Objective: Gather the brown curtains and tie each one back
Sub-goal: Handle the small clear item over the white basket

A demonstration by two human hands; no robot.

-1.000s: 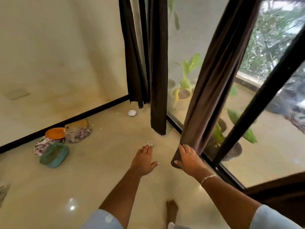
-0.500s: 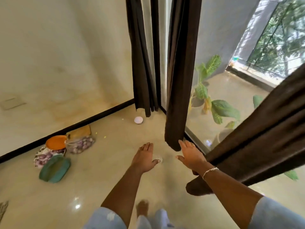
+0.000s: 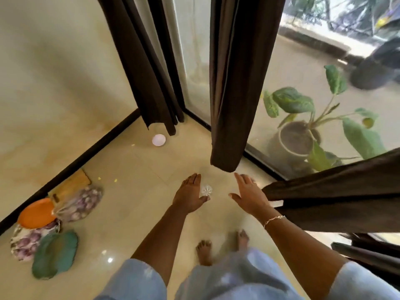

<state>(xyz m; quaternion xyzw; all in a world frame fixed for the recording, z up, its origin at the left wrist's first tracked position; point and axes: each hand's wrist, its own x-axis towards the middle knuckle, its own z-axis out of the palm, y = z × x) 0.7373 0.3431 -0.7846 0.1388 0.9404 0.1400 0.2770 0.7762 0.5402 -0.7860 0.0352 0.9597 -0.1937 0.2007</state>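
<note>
Three brown curtains hang by the glass wall. The corner curtain (image 3: 149, 68) hangs at the back left. The middle curtain (image 3: 236, 83) hangs straight down, its hem just above and between my hands. The near curtain (image 3: 337, 195) stretches across from the right, its hem lying against the back of my right hand. My left hand (image 3: 190, 195) is open, fingers spread, over the floor. My right hand (image 3: 249, 195), with a bracelet at its wrist, is also open and holds nothing.
A white ball (image 3: 158, 139) lies near the corner. An orange plate (image 3: 35, 213), patterned bags (image 3: 80, 202) and a green cloth (image 3: 54, 254) sit by the left wall. A small clear object (image 3: 206, 190) lies on the floor. A potted plant (image 3: 296, 135) stands outside the glass. My bare feet (image 3: 204, 252) are below.
The view has moved closer to the middle curtain. My right hand let go of the near curtain, which now trails to my right. Both hands have stayed open, reaching forward.
</note>
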